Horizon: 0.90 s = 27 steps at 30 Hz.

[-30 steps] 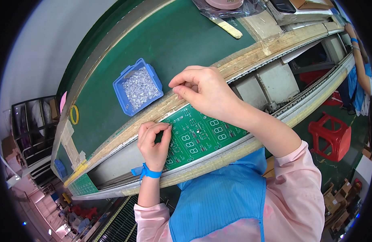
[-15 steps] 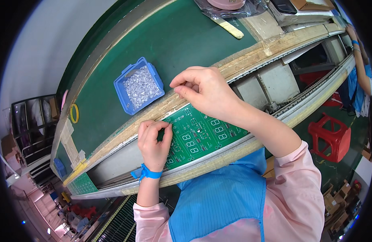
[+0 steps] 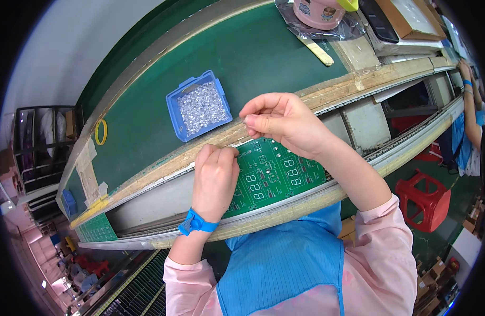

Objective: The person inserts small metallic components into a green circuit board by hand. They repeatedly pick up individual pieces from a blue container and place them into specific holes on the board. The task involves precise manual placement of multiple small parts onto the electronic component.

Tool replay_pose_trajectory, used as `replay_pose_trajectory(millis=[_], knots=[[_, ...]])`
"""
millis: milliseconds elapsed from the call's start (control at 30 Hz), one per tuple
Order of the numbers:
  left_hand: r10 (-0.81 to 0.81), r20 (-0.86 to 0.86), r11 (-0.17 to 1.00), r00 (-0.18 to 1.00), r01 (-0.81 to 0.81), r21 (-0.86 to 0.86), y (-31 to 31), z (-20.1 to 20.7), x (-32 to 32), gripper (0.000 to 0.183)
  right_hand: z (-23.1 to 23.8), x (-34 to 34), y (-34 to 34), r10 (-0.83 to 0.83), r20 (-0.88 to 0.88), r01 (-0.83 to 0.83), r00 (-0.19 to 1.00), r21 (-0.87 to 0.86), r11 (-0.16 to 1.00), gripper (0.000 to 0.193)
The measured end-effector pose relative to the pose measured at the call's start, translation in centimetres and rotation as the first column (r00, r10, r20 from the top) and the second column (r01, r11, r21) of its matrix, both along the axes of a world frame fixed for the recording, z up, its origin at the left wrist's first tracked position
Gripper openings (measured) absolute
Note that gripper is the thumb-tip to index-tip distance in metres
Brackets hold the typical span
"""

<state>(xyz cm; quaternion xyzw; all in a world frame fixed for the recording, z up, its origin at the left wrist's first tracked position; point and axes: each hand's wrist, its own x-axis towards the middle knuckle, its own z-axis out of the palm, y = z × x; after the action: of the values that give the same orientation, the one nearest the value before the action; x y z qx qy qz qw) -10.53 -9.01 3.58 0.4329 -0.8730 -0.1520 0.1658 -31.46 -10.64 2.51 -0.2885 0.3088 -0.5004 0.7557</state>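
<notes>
A green circuit board [image 3: 276, 181] with white digit outlines lies in the rail track in front of me. My left hand [image 3: 215, 176] is over the board's left part, fingers bent and pressed together at its far edge; anything between them is hidden. Above the far edge, my right hand [image 3: 287, 124] pinches thumb and forefinger together, with a tiny speck at the tips too small to name. Just beyond both hands sits a blue tray [image 3: 175, 117] filled with small clear parts [image 3: 203, 107].
Another green board [image 3: 96, 229] lies farther left along the track. A yellow tape ring [image 3: 101, 132] rests on the green bench mat [image 3: 142, 113]. At the far right are a pink bucket [image 3: 318, 15] and a cardboard box [image 3: 411, 18]. A red stool [image 3: 424, 200] stands at right, below another person's arm [image 3: 467, 100].
My left hand has turned, and its fingers have drawn together at the board's far edge. My right hand keeps its pinch, slightly lower beside the tray. The whole view has shifted a little.
</notes>
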Motion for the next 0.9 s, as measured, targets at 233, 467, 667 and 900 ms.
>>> replay_pose_trajectory(millis=[233, 467, 667, 900], knots=[[0.004, -0.064, 1.0, 0.998, -0.004, 0.001, 0.3, -0.7, 0.4, 0.014, -0.2, 0.0, 0.3, 0.047, 0.084, -0.042, 0.995, -0.058, 0.997, 0.019], [-0.01, -0.155, 0.993, 0.988, -0.008, -0.12, 1.4, -1.9, 1.1, 0.019, -0.2, 0.1, 0.3, 0.065, 0.022, -0.062, 0.998, -0.131, 0.989, 0.011], [0.001, -0.165, 0.986, 0.986, -0.028, -0.163, 1.7, -2.1, 0.9, 0.02, 0.7, -0.1, 0.5, 0.091, -0.027, -0.093, 0.995, -0.106, 0.99, 0.011], [0.004, -0.178, 0.987, 0.984, -0.032, -0.156, 1.8, -2.1, 1.0, 0.022, 0.8, 0.5, 0.8, -0.216, -0.699, -0.25, 0.682, -0.5, 0.829, 0.007]])
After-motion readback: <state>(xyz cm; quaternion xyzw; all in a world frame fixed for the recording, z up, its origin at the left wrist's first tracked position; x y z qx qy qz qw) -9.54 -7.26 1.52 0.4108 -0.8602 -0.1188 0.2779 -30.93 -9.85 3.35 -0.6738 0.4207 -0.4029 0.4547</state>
